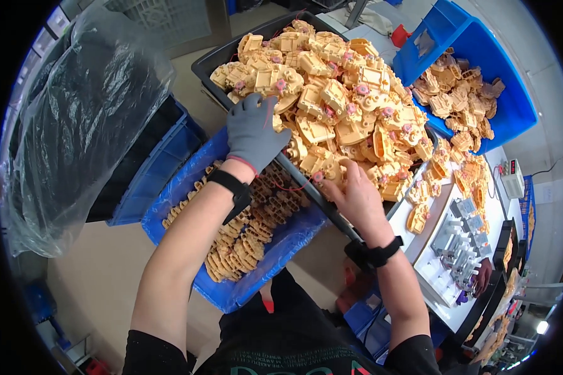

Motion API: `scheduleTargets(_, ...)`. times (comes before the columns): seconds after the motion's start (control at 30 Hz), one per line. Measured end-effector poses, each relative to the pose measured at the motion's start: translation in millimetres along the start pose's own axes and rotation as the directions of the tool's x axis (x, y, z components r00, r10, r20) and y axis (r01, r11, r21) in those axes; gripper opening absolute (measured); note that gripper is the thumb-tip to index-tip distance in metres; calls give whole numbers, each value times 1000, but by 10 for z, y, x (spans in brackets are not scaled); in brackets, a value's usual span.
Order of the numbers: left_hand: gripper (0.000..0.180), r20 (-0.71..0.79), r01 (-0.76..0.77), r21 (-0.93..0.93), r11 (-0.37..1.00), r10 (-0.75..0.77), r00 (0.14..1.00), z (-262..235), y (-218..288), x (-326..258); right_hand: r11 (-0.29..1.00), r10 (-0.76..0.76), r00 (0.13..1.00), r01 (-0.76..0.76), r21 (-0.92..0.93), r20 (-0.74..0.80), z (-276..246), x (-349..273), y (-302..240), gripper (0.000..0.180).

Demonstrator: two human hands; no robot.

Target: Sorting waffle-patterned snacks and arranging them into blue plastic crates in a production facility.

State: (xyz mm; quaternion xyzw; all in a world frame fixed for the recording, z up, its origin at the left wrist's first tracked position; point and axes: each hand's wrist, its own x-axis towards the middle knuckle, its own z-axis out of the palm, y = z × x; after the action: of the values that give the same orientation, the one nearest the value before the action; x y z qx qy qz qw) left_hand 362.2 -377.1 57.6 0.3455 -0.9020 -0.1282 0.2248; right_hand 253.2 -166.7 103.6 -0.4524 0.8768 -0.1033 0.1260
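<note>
See parts heaped in the black bin; left hand part-spread over its near rim, right hand half-curled farther right along it; cannot tell whether gripping. Probably light, stiff, slightly slick; best pinched by outer walls.

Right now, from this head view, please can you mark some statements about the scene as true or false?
1. The left hand wears a grey glove. True.
2. The right hand is gloved too. False: it is bare.
3. The black tray is heaped with yellowish parts. True.
4. The lined bin under the left forearm is red. False: its lining is blue.
5. The tilted blue bin at upper right has nothing inside. False: similar loose parts lie in it.
6. A metal fixture stands to the right of both hands. True.
</note>
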Motion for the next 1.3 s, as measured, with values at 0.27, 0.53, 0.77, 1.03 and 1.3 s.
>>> scheduleTargets(0.27,74,-3,-149,154,977,151,989,-80,-154,664,837,-538,777,446,-318,-326,-600,962,-102,39)
scheduleTargets(0.53,60,114,-32,-144,989,48,992,-58,-42,832,867,-496,761,462,-189,-418,-368,1010,81,60)
scheduleTargets(0.77,49,45,125,-957,261,-293,955,-298,-166,222,391,81,958,224,893,-276,-546,411,195,55)
scheduleTargets(1.03,49,496,417,-861,-291,-300,815,-809,413,-1609,71,-229,917,-320,945,327,-244,-403,-455,52)
scheduleTargets(1.3,58,578,322,-787,-526,-447,683,-935,294,-2502,343,-409,784,-341,875,466,257,-742,-975,52)
